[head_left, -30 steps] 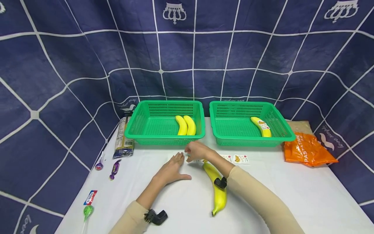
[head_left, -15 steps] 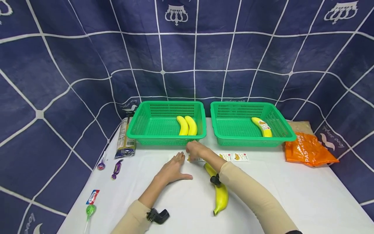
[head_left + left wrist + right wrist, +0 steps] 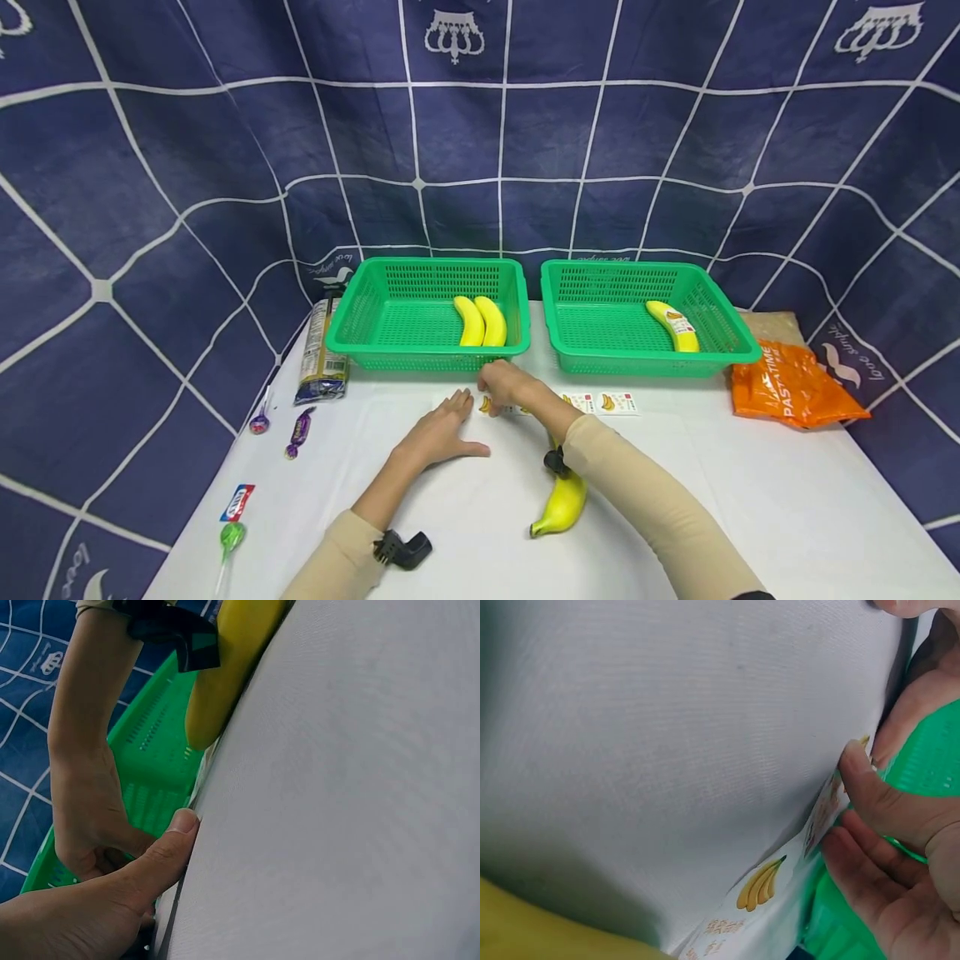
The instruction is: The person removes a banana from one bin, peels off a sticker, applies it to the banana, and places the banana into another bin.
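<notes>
A strip of white banana stickers [image 3: 617, 403] lies in front of the green baskets. At its left end my right hand [image 3: 506, 385] pinches the strip; in the right wrist view the thumb [image 3: 866, 780] presses on a sticker while the fingers curl behind the edge. My left hand [image 3: 438, 433] rests on the table beside that end, fingers extended and thumb spread out. A loose yellow banana [image 3: 564, 504] lies under my right forearm, which hides its upper part. One printed sticker [image 3: 761, 886] shows a bunch of bananas.
The left green basket [image 3: 431, 360] holds two bananas [image 3: 480, 322]; the right basket [image 3: 637, 365] holds one banana [image 3: 672, 325] with a sticker. Candies [image 3: 300, 432] and a dark pasta bag [image 3: 322, 354] lie left, an orange pasta bag [image 3: 795, 387] right.
The loose banana has turned, its lower tip swinging left and its upper part now covered by my right forearm. My right hand has shifted slightly at the strip; the left stays in place.
</notes>
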### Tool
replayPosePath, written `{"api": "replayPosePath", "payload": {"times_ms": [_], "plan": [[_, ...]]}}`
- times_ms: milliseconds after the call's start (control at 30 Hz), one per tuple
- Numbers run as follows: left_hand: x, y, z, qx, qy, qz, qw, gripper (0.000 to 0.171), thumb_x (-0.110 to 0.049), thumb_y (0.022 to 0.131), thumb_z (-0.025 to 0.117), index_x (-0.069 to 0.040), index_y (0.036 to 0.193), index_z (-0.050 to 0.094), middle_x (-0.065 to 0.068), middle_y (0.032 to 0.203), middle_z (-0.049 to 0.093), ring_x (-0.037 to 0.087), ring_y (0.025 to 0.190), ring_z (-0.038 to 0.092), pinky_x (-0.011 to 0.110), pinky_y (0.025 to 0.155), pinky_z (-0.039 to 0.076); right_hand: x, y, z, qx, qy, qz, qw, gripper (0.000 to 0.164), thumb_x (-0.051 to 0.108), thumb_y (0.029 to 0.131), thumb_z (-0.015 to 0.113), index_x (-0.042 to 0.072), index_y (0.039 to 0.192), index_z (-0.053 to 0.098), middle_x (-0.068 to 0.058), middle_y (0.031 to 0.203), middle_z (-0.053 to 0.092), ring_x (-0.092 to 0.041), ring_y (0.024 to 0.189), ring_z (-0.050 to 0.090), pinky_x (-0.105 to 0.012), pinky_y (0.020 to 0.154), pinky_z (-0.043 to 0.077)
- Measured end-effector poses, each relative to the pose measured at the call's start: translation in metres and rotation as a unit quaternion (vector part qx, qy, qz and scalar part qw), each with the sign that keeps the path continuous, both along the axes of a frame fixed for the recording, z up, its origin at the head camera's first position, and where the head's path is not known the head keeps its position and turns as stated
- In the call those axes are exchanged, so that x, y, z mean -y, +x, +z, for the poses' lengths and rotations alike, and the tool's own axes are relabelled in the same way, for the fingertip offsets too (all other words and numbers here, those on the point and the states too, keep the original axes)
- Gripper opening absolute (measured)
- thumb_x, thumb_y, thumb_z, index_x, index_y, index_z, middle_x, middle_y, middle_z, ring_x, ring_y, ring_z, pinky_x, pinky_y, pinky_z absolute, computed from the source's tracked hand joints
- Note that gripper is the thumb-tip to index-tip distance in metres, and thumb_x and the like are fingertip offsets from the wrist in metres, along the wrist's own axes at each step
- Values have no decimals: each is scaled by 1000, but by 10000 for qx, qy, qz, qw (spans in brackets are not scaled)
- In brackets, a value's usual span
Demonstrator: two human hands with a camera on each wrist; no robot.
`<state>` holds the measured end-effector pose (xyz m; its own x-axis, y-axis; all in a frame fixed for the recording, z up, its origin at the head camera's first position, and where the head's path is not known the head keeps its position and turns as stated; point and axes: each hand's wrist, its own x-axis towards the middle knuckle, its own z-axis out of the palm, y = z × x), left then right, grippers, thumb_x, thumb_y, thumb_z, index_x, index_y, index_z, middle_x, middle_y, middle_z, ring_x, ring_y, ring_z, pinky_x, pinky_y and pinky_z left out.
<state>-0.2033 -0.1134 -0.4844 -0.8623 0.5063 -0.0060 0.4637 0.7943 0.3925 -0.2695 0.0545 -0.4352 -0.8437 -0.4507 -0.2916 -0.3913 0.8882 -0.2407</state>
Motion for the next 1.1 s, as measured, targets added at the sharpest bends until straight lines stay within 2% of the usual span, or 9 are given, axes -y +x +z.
{"api": "replayPosePath", "payload": {"times_ms": [167, 500, 800, 1100], "plan": [[-1, -1, 1, 61, 8, 7, 10000, 104, -63, 74, 73, 4, 145, 40, 21, 155, 34, 38, 145, 32, 50, 115, 35, 0, -4, -4, -59, -115, 78, 9999, 45, 15, 71, 87, 9, 113, 71, -2, 103, 69, -16, 96, 60, -30, 88, 53], [-2, -2, 0, 140, -47, 96, 9998, 106, -64, 73, 74, 4, 146, 38, 23, 156, 32, 38, 145, 31, 51, 115, 35, -2, -2, -3, -322, -97, 441, 9985, 41, 15, 71, 87, 8, 108, 73, -2, 103, 72, -15, 94, 63, -28, 85, 55], [-1, 0, -3, 204, 77, 91, 9997, 108, -65, 72, 73, 3, 148, 35, 25, 155, 31, 42, 144, 32, 53, 113, 37, -1, 0, -7, -518, -143, 770, 9956, 36, 12, 71, 86, 16, 105, 75, 1, 98, 73, -11, 87, 62, -24, 77, 54], [-2, -2, -2, 193, 9, 81, 9998, 109, -66, 72, 72, 5, 146, 38, 25, 155, 31, 39, 145, 31, 53, 115, 34, -2, -1, -4, -688, -329, 893, 9931, 19, 7, 72, 85, 11, 88, 76, 1, 88, 74, -12, 83, 65, -25, 77, 56]]}}
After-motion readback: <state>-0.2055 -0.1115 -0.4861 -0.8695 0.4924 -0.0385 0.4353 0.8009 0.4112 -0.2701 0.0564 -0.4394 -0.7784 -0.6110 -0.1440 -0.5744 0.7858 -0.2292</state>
